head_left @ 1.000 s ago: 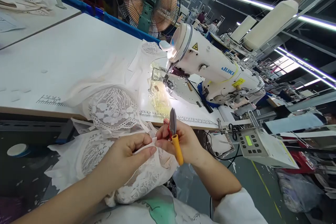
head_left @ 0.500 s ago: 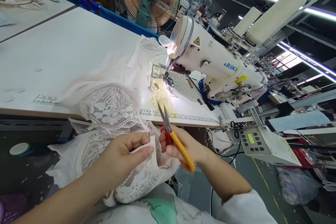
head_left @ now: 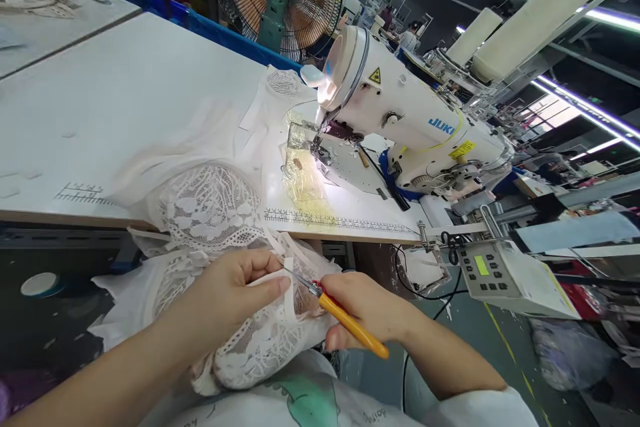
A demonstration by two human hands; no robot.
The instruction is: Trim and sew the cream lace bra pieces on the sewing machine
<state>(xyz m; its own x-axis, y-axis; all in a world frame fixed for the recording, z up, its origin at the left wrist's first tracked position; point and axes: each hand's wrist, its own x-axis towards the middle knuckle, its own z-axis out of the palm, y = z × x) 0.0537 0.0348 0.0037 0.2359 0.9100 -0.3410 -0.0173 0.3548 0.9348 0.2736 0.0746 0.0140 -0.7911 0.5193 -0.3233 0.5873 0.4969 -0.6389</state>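
The scissors point(head_left: 353, 325) are now pointing leftward, swung down from the raised, spread pose of half a second ago, and the right hand point(head_left: 367, 310) is sitting a little lower with them. That hand is curling closed around the orange and red handles; the blades are looking nearly together, their tips lying at the white band point(head_left: 289, 297) just beside the left fingertips. The left hand point(head_left: 240, 290) is pinching this band firmly between thumb and forefinger. The white lace garment point(head_left: 260, 350) is hanging below the table edge, bunching over the person's lap. It is probably handling as light, soft and floppy, its open mesh seeming easy to snag, so the plain, firmer-looking band is offering the best hold, close to the cut point. Below the table at right, a clear plastic holder point(head_left: 423, 270) is carrying something white; farther right, a clear bag point(head_left: 570, 353) is resting low, its contents too blurred to tell. More lace pieces point(head_left: 213, 203) are lying on the white table point(head_left: 110, 100), where yellowish plastic film point(head_left: 304, 180) is spreading beside the sewing machine point(head_left: 405, 100). A large fan point(head_left: 277, 7) is standing beyond.
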